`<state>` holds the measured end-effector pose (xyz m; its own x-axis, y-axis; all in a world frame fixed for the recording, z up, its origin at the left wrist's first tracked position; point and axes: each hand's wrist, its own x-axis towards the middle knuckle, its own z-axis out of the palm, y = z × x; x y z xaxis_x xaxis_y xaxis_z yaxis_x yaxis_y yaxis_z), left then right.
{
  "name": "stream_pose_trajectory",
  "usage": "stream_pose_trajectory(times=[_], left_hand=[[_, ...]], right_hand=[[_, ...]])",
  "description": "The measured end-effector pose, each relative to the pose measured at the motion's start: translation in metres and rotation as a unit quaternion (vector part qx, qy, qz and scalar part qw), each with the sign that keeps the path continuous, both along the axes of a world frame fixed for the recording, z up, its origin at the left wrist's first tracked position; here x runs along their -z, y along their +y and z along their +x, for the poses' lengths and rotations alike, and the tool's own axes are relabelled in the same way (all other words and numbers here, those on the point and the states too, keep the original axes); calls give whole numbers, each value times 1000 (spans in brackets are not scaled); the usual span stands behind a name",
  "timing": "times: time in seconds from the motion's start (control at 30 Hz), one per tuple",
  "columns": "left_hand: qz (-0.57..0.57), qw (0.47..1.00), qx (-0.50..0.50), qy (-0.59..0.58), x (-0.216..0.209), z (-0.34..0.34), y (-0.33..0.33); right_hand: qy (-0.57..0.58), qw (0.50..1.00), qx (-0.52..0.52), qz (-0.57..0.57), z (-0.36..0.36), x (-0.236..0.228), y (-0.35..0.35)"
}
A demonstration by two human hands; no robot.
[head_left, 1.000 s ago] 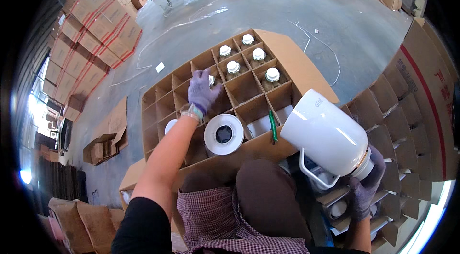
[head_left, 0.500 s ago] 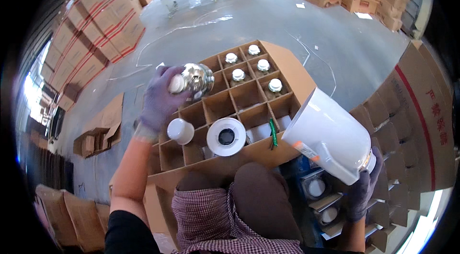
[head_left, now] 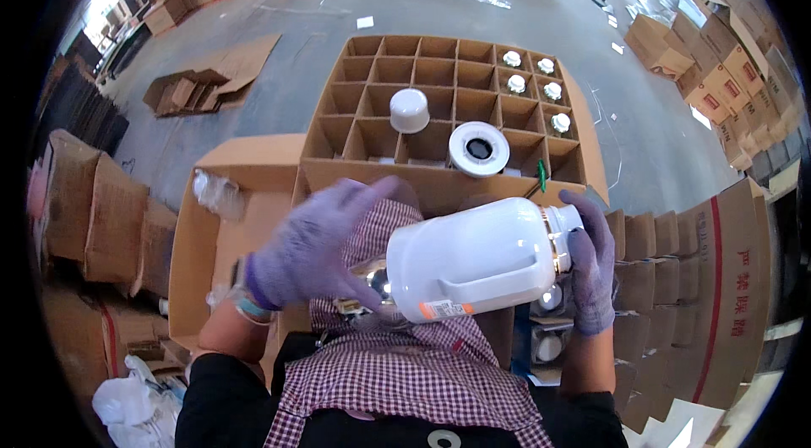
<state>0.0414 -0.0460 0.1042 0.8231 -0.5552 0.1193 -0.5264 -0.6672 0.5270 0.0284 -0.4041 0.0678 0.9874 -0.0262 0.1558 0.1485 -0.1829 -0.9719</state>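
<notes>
Over my lap, my right hand (head_left: 591, 266) grips the neck of a white thermos jug body (head_left: 481, 258). It lies tilted on its side, with its handle towards me and its wide end facing left. My left hand (head_left: 317, 245), in a grey glove like the right, is at a silvered glass liner (head_left: 376, 279) by that wide end; hand and jug cover most of the liner. Ahead stands a divided carton (head_left: 405, 169). A white cup-shaped cap (head_left: 410, 110) and a white ring-shaped part (head_left: 479, 149) with a dark centre rest on its dividers.
Several white-capped liners (head_left: 516, 84) fill cells at the carton's far right. A green-handled tool (head_left: 541, 176) stands at its near edge. An open box (head_left: 190, 254) with clear plastic is at left. Cardboard dividers (head_left: 667, 279) stand at right; a flattened carton (head_left: 211, 80) lies on the floor.
My left hand has brought the liner from above the carton down to the jug's wide end. The jug has moved left over my lap and tipped nearly level. The view has shifted.
</notes>
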Motion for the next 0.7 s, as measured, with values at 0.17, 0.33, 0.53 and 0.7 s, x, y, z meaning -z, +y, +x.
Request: stream_pose_trajectory(times=[0.17,0.33,0.53,0.7], left_hand=[[89,967,0,239,77,-41,62],[-168,968,-63,175,123,-60,11],[-443,893,-16,74,124,-30,-9],[-585,697,-37,413,139,-4,6]], right_hand=[[93,991,-58,-76,-11,47,22],[194,979,-57,18,-28,91,15],[-134,980,0,-148,-30,66,24],[-307,946,-13,-103,-43,-25,63]])
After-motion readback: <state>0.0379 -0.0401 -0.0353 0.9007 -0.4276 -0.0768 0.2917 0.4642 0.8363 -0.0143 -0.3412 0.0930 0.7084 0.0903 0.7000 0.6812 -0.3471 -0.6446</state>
